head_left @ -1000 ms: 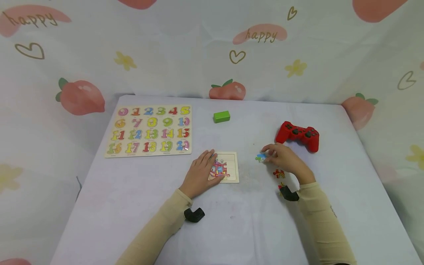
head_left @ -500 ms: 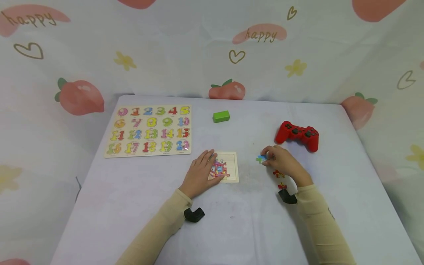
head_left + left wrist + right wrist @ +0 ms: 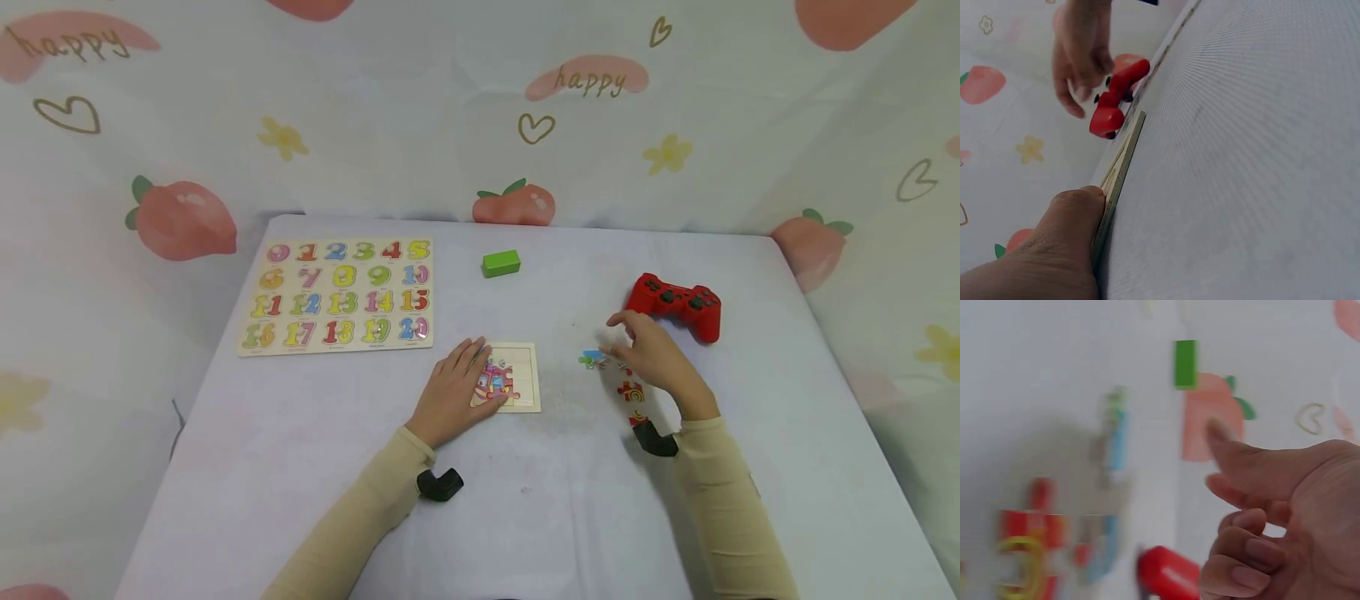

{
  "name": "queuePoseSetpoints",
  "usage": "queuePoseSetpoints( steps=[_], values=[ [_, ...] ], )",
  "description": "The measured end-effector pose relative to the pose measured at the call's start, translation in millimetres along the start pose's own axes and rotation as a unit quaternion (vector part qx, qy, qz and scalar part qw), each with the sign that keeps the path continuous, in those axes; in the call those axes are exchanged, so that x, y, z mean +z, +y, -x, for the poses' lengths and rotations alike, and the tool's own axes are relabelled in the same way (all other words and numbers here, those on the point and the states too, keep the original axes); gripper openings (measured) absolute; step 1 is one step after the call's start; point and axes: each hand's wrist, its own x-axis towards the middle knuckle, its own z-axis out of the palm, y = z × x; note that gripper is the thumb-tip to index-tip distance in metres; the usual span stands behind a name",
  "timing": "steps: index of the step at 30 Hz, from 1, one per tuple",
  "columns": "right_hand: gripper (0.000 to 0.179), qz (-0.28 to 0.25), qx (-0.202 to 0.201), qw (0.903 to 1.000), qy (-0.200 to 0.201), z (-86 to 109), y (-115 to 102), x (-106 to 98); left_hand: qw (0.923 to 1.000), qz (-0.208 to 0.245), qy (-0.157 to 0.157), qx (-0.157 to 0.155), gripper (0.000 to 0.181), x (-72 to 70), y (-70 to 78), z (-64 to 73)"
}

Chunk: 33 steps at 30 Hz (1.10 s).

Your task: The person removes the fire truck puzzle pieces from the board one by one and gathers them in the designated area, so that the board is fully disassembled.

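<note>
My left hand (image 3: 448, 397) lies spread over the left part of a small square wooden jigsaw board (image 3: 532, 379), its thumb touching the board's near side. Pink jigsaw pieces (image 3: 497, 382) fill part of the frame beside the fingers. To the right, my right hand (image 3: 660, 360) hovers above the table, thumb and index finger apart, holding nothing; the right wrist view (image 3: 1272, 519) shows its other fingers loosely bent. Just left of its fingertips lies a blue and green jigsaw piece (image 3: 592, 358). Red and yellow jigsaw pieces (image 3: 631, 392) lie below the hand, some partly hidden.
A red game controller (image 3: 678, 305) sits just behind the right hand. Farther back stands a green block (image 3: 501, 263). A number puzzle board (image 3: 337, 296) occupies the table's left rear. A patterned curtain (image 3: 420, 117) hangs behind the table.
My right hand has let go of the blue and green jigsaw piece and lifted slightly away to the right, thumb and index finger parting. The left hand has stayed still.
</note>
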Motion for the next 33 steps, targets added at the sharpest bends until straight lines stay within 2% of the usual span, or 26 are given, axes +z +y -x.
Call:
queuePoseSetpoints(
  steps=[3,6,11,18,21,26,33],
  values=[
    [0.039,-0.015,-0.01,0.9987,0.049,1.4,-5.5,-7.3,1.0,0.004,0.001,0.002,0.083,0.2,0.0,-0.6],
    [0.038,-0.033,-0.021,0.9973,0.063,0.5,-14.3,-4.1,1.0,0.007,0.003,0.002,0.083,0.1,-0.5,-0.4],
    [0.038,-0.038,-0.05,0.9975,0.031,-5.7,-34.8,22.7,1.0,0.001,0.0,0.001,0.084,-0.3,-0.2,-0.7],
    [0.037,-0.056,-0.093,0.9939,-0.019,-16.3,-58.0,67.2,0.9997,0.023,-0.009,-0.009,0.083,-4.8,1.8,-0.1],
    [0.035,-0.041,-0.108,0.9926,-0.038,-19.9,-65.4,81.0,0.9997,0.019,-0.012,-0.013,0.083,-5.0,2.5,-0.7],
    [0.035,0.004,-0.112,0.9919,-0.058,-20.3,-78.2,92.8,0.9997,0.02,-0.005,-0.01,0.083,-3.1,1.7,-1.0],
    [0.023,0.028,-0.123,0.9912,-0.038,-18.8,-84.2,98.6,0.9996,0.026,-0.004,-0.01,0.082,-3.0,0.3,-1.1]
  ],
)
